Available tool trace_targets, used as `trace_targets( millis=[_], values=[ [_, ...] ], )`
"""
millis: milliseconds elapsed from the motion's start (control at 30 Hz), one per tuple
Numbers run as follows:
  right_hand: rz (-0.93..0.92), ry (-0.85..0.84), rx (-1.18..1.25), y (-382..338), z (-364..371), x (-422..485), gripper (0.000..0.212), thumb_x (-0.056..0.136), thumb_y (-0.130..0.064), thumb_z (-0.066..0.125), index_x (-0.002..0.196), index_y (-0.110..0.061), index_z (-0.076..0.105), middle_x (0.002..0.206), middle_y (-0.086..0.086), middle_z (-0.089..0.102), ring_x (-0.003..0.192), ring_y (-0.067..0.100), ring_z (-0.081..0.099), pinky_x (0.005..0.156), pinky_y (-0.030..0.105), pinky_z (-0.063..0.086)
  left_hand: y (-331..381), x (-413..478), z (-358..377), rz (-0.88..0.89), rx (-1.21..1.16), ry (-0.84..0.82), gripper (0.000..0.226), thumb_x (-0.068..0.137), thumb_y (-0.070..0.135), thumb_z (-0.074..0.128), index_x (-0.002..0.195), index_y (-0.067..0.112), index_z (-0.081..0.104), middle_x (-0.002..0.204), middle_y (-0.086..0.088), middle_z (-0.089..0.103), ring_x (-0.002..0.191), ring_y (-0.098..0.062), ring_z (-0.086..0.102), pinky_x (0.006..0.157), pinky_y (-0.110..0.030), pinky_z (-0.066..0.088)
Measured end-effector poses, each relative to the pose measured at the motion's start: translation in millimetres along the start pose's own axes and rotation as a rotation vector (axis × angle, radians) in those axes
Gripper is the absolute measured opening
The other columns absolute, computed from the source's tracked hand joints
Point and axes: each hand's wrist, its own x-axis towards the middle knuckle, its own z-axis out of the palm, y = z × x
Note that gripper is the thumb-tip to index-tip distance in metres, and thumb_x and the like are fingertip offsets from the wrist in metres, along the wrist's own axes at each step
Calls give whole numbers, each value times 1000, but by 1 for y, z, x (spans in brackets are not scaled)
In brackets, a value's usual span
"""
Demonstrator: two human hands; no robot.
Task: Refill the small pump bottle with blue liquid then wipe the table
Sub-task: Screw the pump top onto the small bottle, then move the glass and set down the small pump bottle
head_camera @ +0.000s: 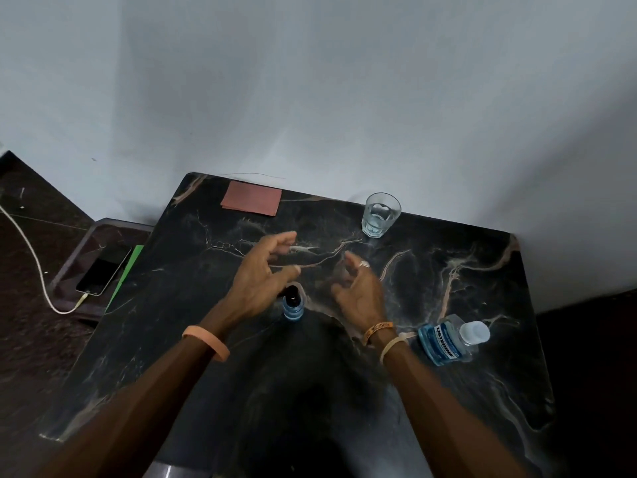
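Observation:
A small pump bottle (293, 305) with blue liquid and a dark top stands upright on the black marble table (465, 277), near the middle. My left hand (263, 277) hovers just above and left of it, fingers spread, holding nothing. My right hand (358, 291) is to the bottle's right, fingers apart and blurred, also holding nothing. A larger bottle of blue liquid (448, 339) with a clear cap stands at the right. A folded reddish-brown cloth (251, 201) lies flat at the table's far left corner.
A clear glass (381, 215) with a little water stands at the far edge by the white wall. Left of the table, a lower stand holds a phone (103, 270) on a white charging cable (31, 257) and a green sheet (127, 274).

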Motion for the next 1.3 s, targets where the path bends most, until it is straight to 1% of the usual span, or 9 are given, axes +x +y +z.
trace_targets(
  millis=[200, 300, 367, 467, 600, 767, 1033, 1133, 1300],
  values=[
    [121, 305, 85, -6, -40, 77, 91, 74, -9, 78, 151, -12, 30, 145, 14, 45, 125, 32, 54, 100, 46, 51, 23, 70, 15, -49, 210, -41, 59, 91, 27, 68, 143, 22, 43, 139, 2, 54, 119, -12, 56, 95, -30, 50],
    [216, 336, 41, 0, -47, 110, 106, 74, -13, 84, 155, -9, 16, 159, 14, 25, 146, 33, 26, 116, 45, 32, 26, 112, 40, -91, 282, -146, 64, 90, 25, 69, 146, 17, 39, 142, -5, 52, 125, -20, 54, 104, -40, 48],
    [233, 344, 35, 6, -47, 123, 112, 70, -16, 87, 156, -8, 14, 159, 14, 24, 147, 31, 25, 115, 41, 31, 25, 132, 59, -134, 301, -211, 67, 90, 24, 70, 147, 15, 36, 145, -7, 50, 129, -24, 51, 106, -42, 46],
    [244, 359, 57, 18, -43, 144, 113, 64, -17, 91, 153, -6, 22, 153, 14, 35, 140, 29, 36, 111, 34, 35, 15, 165, 89, -159, 368, -310, 71, 89, 15, 68, 150, 10, 33, 148, -12, 47, 135, -29, 46, 109, -39, 42],
    [177, 341, 104, 32, -37, 165, 87, 60, -13, 90, 134, -14, 45, 125, 5, 59, 113, 22, 60, 92, 32, 55, 5, 192, 120, -191, 312, -388, 72, 83, 1, 62, 149, 11, 34, 150, -13, 44, 139, -31, 41, 111, -39, 40],
    [204, 357, 144, 36, -39, 174, 81, 60, -21, 91, 129, -20, 49, 104, -9, 54, 91, 10, 57, 65, 9, 42, 2, 204, 144, -238, 59, -352, 62, 79, -5, 66, 132, 24, 53, 126, -1, 64, 118, -22, 59, 100, -41, 52],
    [94, 443, 183, 23, -43, 98, 78, 65, -28, 89, 130, -17, 47, 108, -12, 55, 91, 0, 57, 74, 2, 46, 34, 127, 146, -227, -42, -179, 56, 79, -8, 57, 123, 27, 58, 115, 3, 68, 109, -17, 63, 95, -42, 55],
    [74, 443, 171, 21, -42, 48, 74, 64, -34, 88, 124, -25, 46, 109, -10, 58, 97, 7, 61, 84, 19, 53, 44, 76, 147, -248, -87, -130, 59, 80, -8, 56, 129, 25, 56, 120, 2, 67, 114, -18, 62, 98, -43, 53],
    [83, 307, 105, 34, -33, -22, 78, 58, -36, 88, 123, -30, 45, 97, -18, 56, 87, 1, 58, 69, 8, 43, 32, -10, 146, -298, -135, -91, 68, 81, -10, 54, 132, 34, 52, 125, 7, 65, 117, -12, 59, 101, -42, 51]
  ],
)
